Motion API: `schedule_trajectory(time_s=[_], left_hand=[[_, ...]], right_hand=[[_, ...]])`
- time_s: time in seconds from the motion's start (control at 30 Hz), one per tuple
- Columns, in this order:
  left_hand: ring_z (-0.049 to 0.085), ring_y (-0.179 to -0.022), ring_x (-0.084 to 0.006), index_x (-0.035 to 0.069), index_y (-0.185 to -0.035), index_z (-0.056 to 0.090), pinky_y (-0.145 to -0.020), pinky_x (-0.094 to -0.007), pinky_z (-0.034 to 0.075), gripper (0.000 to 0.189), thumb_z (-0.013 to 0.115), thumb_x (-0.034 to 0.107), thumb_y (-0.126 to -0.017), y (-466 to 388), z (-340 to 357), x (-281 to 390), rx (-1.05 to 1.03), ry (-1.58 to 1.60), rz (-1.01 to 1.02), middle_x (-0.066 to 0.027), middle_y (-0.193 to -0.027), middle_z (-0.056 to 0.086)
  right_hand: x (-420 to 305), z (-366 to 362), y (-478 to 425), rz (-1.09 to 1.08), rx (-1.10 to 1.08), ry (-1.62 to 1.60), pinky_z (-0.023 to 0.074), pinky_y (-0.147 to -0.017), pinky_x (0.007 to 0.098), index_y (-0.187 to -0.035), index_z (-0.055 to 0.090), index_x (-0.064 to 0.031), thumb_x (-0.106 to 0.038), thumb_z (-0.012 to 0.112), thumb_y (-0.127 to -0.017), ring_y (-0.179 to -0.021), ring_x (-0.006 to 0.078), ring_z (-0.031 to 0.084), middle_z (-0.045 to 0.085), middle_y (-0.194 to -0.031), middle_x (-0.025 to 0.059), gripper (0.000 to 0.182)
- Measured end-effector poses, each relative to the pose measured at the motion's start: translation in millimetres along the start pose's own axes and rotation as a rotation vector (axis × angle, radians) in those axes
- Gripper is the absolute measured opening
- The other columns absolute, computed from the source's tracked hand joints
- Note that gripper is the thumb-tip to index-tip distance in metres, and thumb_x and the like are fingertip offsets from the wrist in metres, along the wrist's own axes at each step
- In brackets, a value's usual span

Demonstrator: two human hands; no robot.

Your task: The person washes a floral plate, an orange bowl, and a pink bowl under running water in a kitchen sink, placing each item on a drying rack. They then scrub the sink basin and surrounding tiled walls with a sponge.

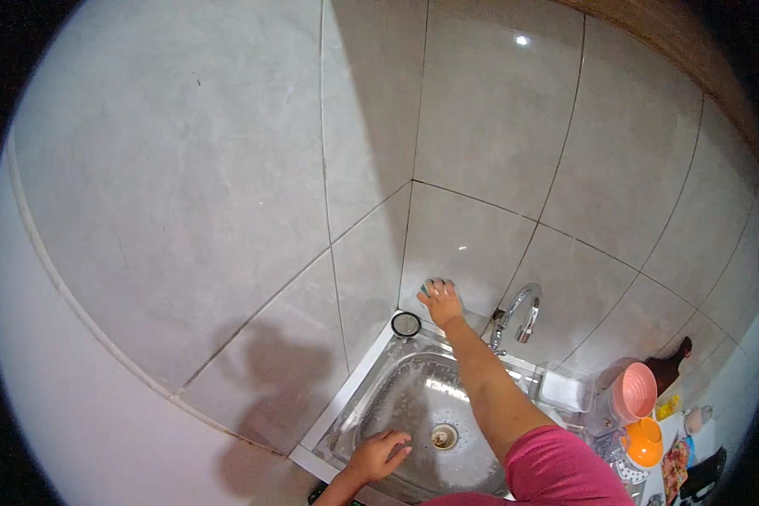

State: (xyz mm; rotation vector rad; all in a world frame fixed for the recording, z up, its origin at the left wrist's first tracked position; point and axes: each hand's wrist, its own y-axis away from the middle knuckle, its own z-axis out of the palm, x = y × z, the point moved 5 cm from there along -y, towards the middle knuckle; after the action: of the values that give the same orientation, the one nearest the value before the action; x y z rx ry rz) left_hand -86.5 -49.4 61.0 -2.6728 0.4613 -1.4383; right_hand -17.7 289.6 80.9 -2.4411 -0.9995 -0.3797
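Note:
My right hand (443,303) is pressed against the tiled wall (481,253) behind the sink, near the corner. It grips a pad (425,289), perhaps a sponge; a green edge shows past the fingers and most of it is hidden. Over the near left part of the stainless steel sink (389,405), my left hand (379,455) hangs with its fingers apart and nothing in them. The sink's drain (444,436) lies to the right of that hand. A chrome gooseneck faucet (525,310) stands to the right of my right hand.
In the sink's back corner sits a round black-rimmed lid or dish (406,324). Right of the faucet are a clear container with white contents (563,390), a pink plastic vessel (634,392) and an orange bowl (644,443). More kitchen items crowd the counter beyond.

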Motion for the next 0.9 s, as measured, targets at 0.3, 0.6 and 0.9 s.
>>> schedule_trajectory(time_s=[0.3, 0.6, 0.9], left_hand=[[0.057, -0.083, -0.0299, 0.008, -0.098, 0.054, -0.071, -0.0384, 0.045, 0.023, 0.053, 0.024, -0.081, -4, -5, -2, 0.011, -0.013, -0.028, -0.0132, -0.092, 0.058], [0.056, -0.086, -0.0318, 0.007, -0.1, 0.053, -0.073, -0.0387, 0.045, 0.025, 0.054, 0.024, -0.081, 2, -15, -18, -0.035, -0.145, -0.108, -0.0145, -0.094, 0.058], [0.057, -0.088, -0.029, 0.007, -0.1, 0.054, -0.076, -0.036, 0.045, 0.024, 0.056, 0.022, -0.081, -4, -8, -3, -0.027, -0.083, -0.123, -0.0136, -0.094, 0.058]], right_hand=[[47, -156, -68, 0.558, 0.614, -0.223, 0.028, -0.091, 0.052, -0.115, 0.047, -0.0242, -0.018, 0.041, -0.082, -0.113, 0.0309, 0.036, 0.038, -0.124, 0.0096, 0.035], [-32, 22, -7, 0.183, 0.125, -0.221, 0.0339, -0.084, 0.0439, -0.11, 0.049, -0.0201, -0.019, 0.045, -0.077, -0.104, 0.0232, 0.044, 0.049, -0.11, 0.0071, 0.033], [-59, -40, -88, 1.178, 0.741, -1.895, 0.0436, -0.072, 0.0398, -0.087, 0.058, -0.0005, -0.014, 0.057, -0.073, -0.081, 0.0313, 0.058, 0.059, -0.085, 0.0212, 0.019]])
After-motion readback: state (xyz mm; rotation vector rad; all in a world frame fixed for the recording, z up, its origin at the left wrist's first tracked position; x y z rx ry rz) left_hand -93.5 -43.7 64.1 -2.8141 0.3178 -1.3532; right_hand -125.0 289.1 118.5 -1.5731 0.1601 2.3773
